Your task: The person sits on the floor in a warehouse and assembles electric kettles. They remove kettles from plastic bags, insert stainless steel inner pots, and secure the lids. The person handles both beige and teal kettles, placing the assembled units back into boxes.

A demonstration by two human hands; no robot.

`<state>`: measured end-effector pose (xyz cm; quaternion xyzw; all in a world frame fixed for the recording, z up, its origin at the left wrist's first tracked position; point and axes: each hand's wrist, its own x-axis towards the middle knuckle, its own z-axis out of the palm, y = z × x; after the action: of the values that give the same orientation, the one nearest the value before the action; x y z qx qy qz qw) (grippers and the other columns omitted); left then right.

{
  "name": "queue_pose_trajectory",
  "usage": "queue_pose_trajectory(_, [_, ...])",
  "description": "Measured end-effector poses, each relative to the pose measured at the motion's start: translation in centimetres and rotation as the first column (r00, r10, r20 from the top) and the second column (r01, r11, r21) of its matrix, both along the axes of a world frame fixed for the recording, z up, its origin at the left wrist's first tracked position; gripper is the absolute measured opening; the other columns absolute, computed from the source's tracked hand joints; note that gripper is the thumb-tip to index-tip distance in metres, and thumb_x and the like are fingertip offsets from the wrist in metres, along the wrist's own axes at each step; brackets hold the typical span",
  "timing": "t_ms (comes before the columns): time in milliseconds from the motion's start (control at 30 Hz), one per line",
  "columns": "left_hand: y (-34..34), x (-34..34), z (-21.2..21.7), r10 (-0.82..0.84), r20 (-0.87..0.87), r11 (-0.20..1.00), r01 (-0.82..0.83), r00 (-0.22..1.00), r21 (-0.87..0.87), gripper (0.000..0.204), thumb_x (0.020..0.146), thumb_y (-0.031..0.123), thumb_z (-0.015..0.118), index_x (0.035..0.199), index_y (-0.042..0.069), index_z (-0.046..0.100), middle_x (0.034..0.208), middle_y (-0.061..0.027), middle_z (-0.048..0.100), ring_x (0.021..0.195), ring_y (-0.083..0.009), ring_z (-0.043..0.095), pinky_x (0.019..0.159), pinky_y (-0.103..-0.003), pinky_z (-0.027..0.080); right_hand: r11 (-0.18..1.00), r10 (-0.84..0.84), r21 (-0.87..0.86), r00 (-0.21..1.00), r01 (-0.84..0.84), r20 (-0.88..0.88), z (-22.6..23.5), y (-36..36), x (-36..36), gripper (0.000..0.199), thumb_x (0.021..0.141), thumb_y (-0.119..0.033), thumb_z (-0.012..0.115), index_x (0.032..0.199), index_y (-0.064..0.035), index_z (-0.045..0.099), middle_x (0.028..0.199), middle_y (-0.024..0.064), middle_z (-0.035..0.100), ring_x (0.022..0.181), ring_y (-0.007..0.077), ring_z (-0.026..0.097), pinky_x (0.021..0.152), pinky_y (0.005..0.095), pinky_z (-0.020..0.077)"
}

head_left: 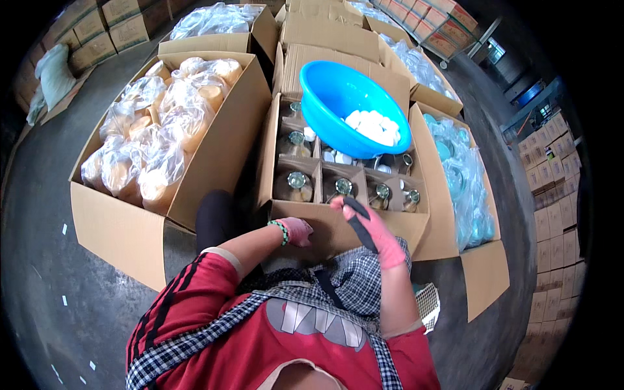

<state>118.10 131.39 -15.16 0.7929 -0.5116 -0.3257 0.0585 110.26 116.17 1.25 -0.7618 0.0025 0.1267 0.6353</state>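
- Pink gloves [392, 252] cover both of your hands in the head view.
- Your left hand [298, 232], fingers curled inward, is low beside the front wall of the open brown cardboard carton [404, 225]; whether it grips anything cannot be told. A green-and-black beaded bracelet [281, 233] circles that wrist.
- Your right hand [368, 226] is raised at the carton's front edge, fingers bent, tips near the front-row jars. A dark grey strip [359, 224] runs along it; whether that is part of the glove or something gripped cannot be told.
- Clear glass jars [343, 187] stand in the carton's compartments, parted by brown cardboard dividers [323, 185].
- Above the carton's rear compartments, tilted toward you, is a round bright-blue plastic basin [328, 94], with a heap of small white rounded pieces [372, 127] inside, gathered at its near right side.
- On your left, a long brown cardboard box [224, 140] holds tan rounded containers in clear plastic bags [174, 123].
- On your right, another brown cardboard box [430, 224] holds teal-tinted items under clear plastic wrapping [463, 188].
- Dark grey floor [45, 247] spreads around the boxes, with small white scraps [64, 300] on your left.
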Motion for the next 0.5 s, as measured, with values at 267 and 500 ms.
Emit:
queue_pose_trajectory(267, [3.3, 2.2, 8.5, 0.402, -0.742, 0.448, -0.822, 0.536, -0.351, 0.034, 0.082, 0.027, 0.049, 0.104, 0.000, 0.054, 0.086, -0.0038, 0.057, 0.078, -0.0083, 0.050, 0.071, -0.022, 0.041, 0.865, 0.337, -0.322, 0.921, -0.384, -0.194, -6.1, -2.3, 6.9, 0.048, 0.080, -0.045, 0.048, 0.077, 0.0021, 0.055, 0.067, 0.0076, 0.055, 0.062, 0.0137, 0.047, 0.059, 0.0280, 0.0386])
queue_pose_trajectory(500, [4.3, 10.1, 9.9, -0.034, -0.972, 0.039, -0.972, -0.232, 0.230, 0.043, 0.084, 0.050, 0.035, 0.098, 0.011, 0.045, 0.097, -0.0125, 0.051, 0.085, -0.0316, 0.053, 0.069, -0.046, 0.045, 0.732, 0.502, -0.459, 0.854, -0.503, -0.136, -12.0, 1.1, 10.9, 0.064, 0.079, -0.055, 0.038, 0.086, 0.0057, 0.057, 0.085, 0.0243, 0.057, 0.082, 0.0360, 0.055, 0.073, 0.0419, 0.0422])
